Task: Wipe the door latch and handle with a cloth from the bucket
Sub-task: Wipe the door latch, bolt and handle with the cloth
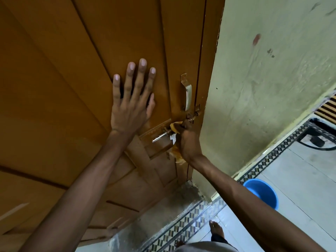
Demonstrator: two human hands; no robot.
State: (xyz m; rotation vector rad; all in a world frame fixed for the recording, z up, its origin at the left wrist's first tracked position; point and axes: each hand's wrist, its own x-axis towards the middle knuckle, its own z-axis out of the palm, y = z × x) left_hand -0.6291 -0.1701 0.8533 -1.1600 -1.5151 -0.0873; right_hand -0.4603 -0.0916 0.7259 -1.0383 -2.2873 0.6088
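Observation:
A brown wooden door (72,79) fills the left of the view. My left hand (131,99) lies flat on it with the fingers spread, holding nothing. Below the silver pull handle (188,95) runs the metal latch bolt (161,136). My right hand (187,140) is closed on a yellow-orange cloth (177,155), pressing it onto the right end of the latch at the door's edge. Part of the cloth hangs below the hand. The blue bucket (261,192) stands on the floor at the lower right, partly behind my right forearm.
A pale green wall (263,79) stands right of the door. The floor is light tile with a patterned border strip (190,224). A black metal frame (320,137) sits at the far right. My bare foot (216,230) is near the bottom.

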